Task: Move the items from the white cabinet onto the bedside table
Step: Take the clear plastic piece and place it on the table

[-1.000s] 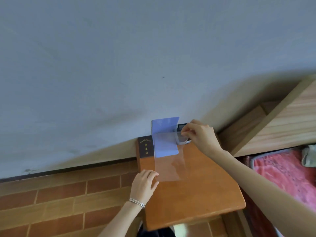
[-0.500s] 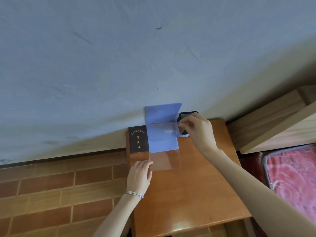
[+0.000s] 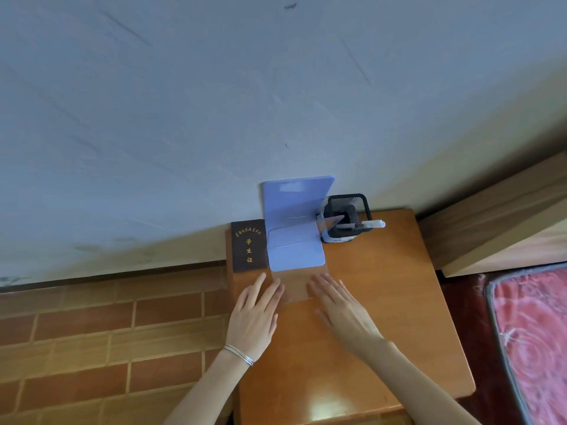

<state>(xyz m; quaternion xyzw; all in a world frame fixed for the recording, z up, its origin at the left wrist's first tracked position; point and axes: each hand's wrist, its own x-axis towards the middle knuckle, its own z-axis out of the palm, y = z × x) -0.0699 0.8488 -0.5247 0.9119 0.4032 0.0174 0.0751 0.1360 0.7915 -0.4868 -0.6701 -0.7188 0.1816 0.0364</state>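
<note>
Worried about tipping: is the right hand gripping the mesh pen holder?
No, the right hand lies flat with straight fingers, apart from the mesh pen holder.

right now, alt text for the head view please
The left hand and right hand rest flat-fingered on a clear plastic sheet on a wooden bedside table. By the wall sit a dark booklet, a blue folded board and a mesh pen holder.

Thin silver bangles (image 3: 238, 354), left wrist (image 3: 227, 364)
</note>
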